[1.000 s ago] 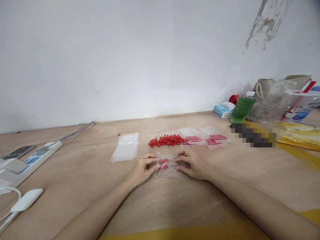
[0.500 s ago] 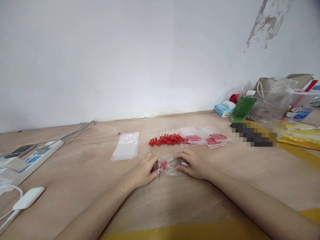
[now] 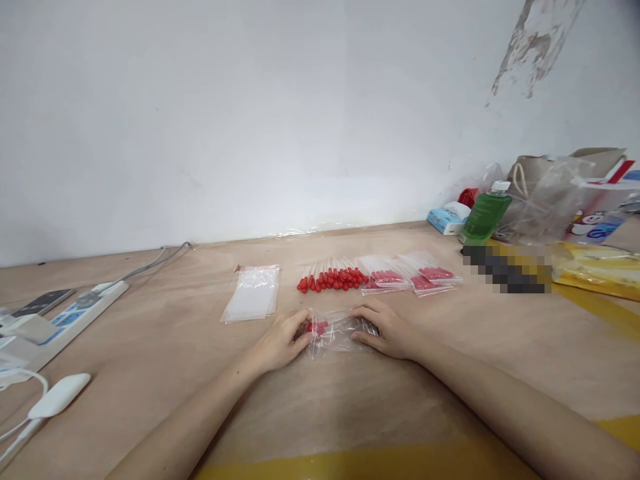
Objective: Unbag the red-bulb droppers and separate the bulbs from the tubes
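My left hand (image 3: 280, 340) and my right hand (image 3: 387, 328) each pinch an end of a small clear zip bag (image 3: 336, 331) lying on the wooden table (image 3: 350, 400). Red-tipped droppers show inside the bag at its left end. Just beyond the bag lies a loose row of red-tipped droppers (image 3: 333, 277). To their right lie filled clear bags (image 3: 407, 275) with red tips inside. A flat stack of empty clear bags (image 3: 251, 299) sits to the left of the loose row.
A white power strip (image 3: 70, 313) with a grey cable, a phone (image 3: 43, 301) and a white device (image 3: 57, 395) lie at the left. At the right stand a green bottle (image 3: 484, 215), a tissue pack (image 3: 447, 218), plastic bags (image 3: 555, 197) and yellow packaging (image 3: 595, 267).
The bag between my hands has crumpled and narrowed, and the red tips have shifted toward my left fingers. Both hands stay at the bag's ends.
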Available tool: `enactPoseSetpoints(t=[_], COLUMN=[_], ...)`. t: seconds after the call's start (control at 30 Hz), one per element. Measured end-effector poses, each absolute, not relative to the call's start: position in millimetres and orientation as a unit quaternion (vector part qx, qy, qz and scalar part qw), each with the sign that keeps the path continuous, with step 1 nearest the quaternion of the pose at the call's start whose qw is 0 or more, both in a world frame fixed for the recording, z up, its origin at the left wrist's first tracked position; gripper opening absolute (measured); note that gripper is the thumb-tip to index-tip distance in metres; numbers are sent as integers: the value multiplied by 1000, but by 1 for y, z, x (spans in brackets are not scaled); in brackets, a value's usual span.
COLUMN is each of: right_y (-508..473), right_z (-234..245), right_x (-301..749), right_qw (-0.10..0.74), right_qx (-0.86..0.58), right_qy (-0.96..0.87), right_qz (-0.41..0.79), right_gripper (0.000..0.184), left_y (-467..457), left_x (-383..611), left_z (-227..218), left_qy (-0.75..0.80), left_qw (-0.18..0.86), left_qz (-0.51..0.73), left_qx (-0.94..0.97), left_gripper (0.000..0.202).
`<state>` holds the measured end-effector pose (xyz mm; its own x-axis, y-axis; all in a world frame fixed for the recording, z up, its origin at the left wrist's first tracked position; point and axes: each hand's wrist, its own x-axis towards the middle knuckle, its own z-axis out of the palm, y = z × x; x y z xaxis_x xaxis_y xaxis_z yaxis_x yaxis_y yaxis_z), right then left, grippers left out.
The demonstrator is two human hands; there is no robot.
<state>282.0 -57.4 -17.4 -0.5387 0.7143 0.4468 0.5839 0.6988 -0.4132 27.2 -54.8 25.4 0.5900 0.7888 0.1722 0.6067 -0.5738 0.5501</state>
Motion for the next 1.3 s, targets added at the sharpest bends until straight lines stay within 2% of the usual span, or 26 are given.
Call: enactPoseSetpoints(t=[0.17, 0.23, 0.4, 0.53, 0.7, 0.9, 1.17, 1.3], right_y=[-57, -56, -55, -55, -55, -56, -57, -56], right_z=[-17, -18, -20, -20, -19, -18, -16, -17], right_x=[283, 283, 283, 283, 282, 282, 283, 283], right_qw=[299, 302, 305, 304, 304, 301, 308, 311], right_qx=[-366, -363, -360, -359, -357, -359, -353, -353], right_qy=[-874, -874, -875, -876, -878, -878, -878, -876], right_qz=[116, 114, 110, 108, 98, 99, 98, 102], right_gripper=[27, 27, 26, 26, 26, 26, 26, 27], left_y=[-35, -28, -25, -13, 19, 37, 50, 41], left_x=[-11, -34, -65, -37, 18, 53, 59, 56], left_z=[44, 59, 96, 90, 44, 20, 18, 19], left_qy=[432, 452, 505, 474, 420, 414, 427, 423], left_qw=[378, 371, 194, 4, -27, -80, -75, -63], left_qz=[222, 262, 409, 491, 398, 223, 215, 251], left_qx=[788, 768, 735, 731, 815, 879, 875, 868], left_gripper=[23, 24, 24, 24, 15, 26, 9, 17])
